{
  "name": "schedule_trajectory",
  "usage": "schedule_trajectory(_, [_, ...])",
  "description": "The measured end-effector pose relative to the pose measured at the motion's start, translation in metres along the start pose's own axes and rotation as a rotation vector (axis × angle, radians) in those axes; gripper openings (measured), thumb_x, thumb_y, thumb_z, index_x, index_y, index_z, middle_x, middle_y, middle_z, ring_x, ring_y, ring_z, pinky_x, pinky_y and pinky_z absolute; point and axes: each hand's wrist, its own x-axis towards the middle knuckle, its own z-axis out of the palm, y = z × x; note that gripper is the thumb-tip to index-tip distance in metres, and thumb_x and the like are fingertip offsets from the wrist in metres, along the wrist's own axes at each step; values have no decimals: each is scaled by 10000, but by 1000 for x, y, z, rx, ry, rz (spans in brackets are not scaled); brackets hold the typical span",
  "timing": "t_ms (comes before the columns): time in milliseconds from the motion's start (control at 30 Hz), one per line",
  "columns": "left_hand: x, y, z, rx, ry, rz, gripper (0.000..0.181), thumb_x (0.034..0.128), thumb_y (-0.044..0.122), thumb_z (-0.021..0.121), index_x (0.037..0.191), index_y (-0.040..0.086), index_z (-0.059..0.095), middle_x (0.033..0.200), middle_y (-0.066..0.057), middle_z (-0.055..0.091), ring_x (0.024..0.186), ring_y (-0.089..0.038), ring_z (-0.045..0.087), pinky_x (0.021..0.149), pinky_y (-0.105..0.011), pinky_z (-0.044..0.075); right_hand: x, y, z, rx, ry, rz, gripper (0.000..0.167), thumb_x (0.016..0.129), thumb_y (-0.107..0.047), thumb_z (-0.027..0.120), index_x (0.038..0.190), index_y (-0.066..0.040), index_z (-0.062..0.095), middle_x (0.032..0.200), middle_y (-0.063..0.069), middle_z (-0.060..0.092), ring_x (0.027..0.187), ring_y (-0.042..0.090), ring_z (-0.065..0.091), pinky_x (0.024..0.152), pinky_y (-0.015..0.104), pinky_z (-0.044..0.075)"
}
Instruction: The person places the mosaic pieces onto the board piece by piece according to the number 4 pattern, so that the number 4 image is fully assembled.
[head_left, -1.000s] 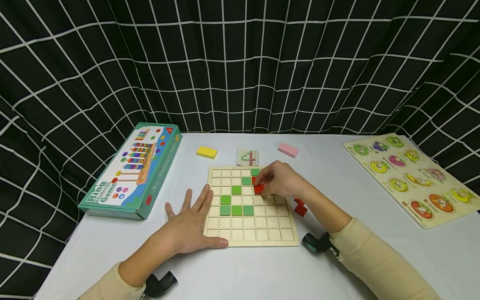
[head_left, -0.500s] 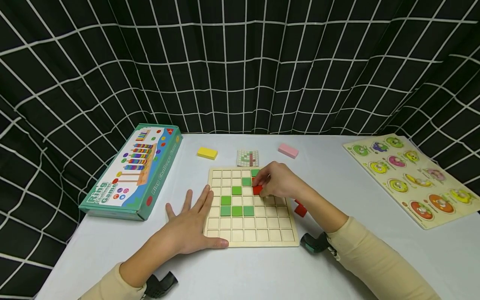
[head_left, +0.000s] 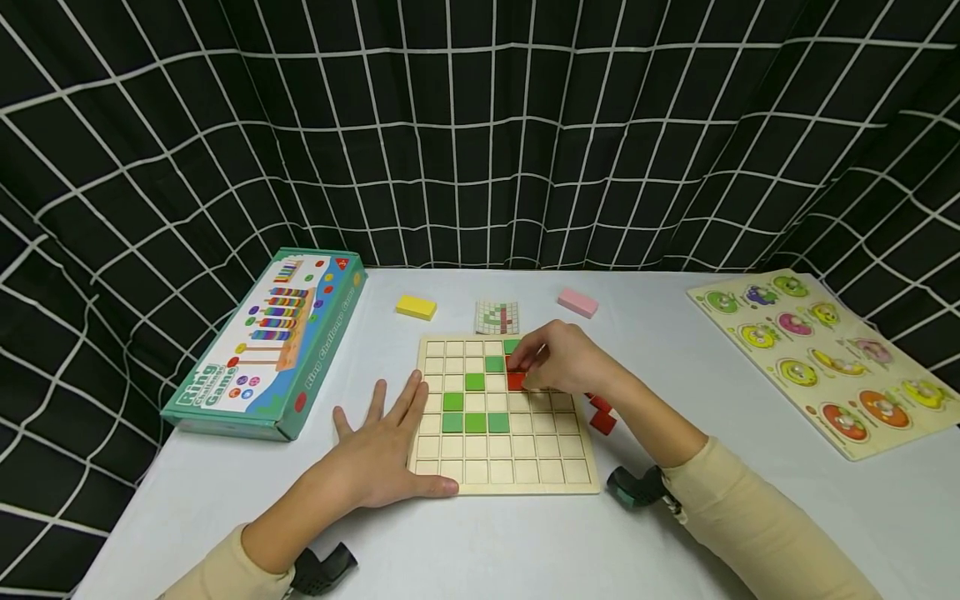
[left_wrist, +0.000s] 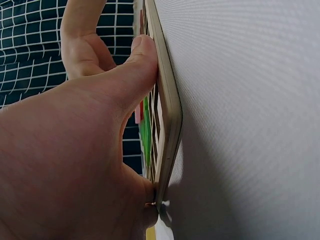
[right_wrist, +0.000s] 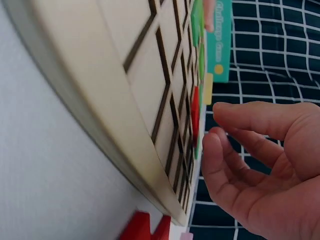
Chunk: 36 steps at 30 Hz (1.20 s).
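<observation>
A wooden grid board [head_left: 525, 472] lies flat on the white table. Green tiles [head_left: 476, 423] sit in several of its squares. Two red tiles [head_left: 516, 382] lie one behind the other near its far side, the farther one partly covered by fingers. My left hand [head_left: 378, 462] rests with spread fingers along the board's left edge, thumb [left_wrist: 145, 57] on the near edge. Just above the red tiles is my right hand [head_left: 564, 360], its fingers bent; in the right wrist view, thumb and fingertips are apart with nothing between them, near a seated red tile [right_wrist: 195, 115].
Several loose red tiles [head_left: 603, 422] lie right of the board, beneath the right forearm. Behind it are a small pattern card [head_left: 497, 317], a yellow block [head_left: 416, 307] and a pink block [head_left: 577, 302]. A game box [head_left: 262, 342] stands left, a fruit puzzle board [head_left: 832, 358] right.
My right fingers have shifted slightly at the red tiles, and more of the loose red tiles shows beside the forearm. The left hand keeps its place on the board.
</observation>
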Motion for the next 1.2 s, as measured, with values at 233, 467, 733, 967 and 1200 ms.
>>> schedule_trajectory(233, [0,1,0,-3,-6,-3,1366,732,884,668,1689,117,65,1773,-5,-44,1595,-501,-9,1004,-941,30,-6,9,-11,-1,-23,-66,203,856,24,745,1028,-71,797,958,64,750,857,196,644,799,330,548])
schedule_trajectory(467, [0,0,0,-17,-12,-2,1359,742,870,675,1688,114,57,1772,-12,-54,1593,-504,-24,999,-942,9,-15,19,-23,-16,-39,-99,220,869,40,729,1062,-51,787,1045,84,768,892,210,656,820,351,559])
schedule_trajectory(733, [1,0,-1,-24,-19,-5,1356,741,867,679,1688,119,60,1772,-10,-54,1594,-500,-35,1004,-939,-2,-24,31,-43,-36,-98,-80,211,892,45,711,1052,-70,786,1084,80,768,954,220,672,778,315,570])
schedule_trajectory(967, [1,0,-1,-25,-17,-4,1360,738,869,680,1688,119,60,1772,-8,-55,1594,-502,-32,1005,-938,-3,-28,44,-56,-44,-118,-56,214,865,37,716,1022,-86,794,1047,75,768,949,240,659,685,318,567])
schedule_trajectory(1200, [0,0,-1,-27,-12,0,1361,739,867,682,1687,108,66,1772,-16,-50,1591,-508,-29,999,-942,1,-29,61,-61,-18,-159,-39,210,869,48,703,1002,-84,799,1017,64,778,952,267,646,749,330,580])
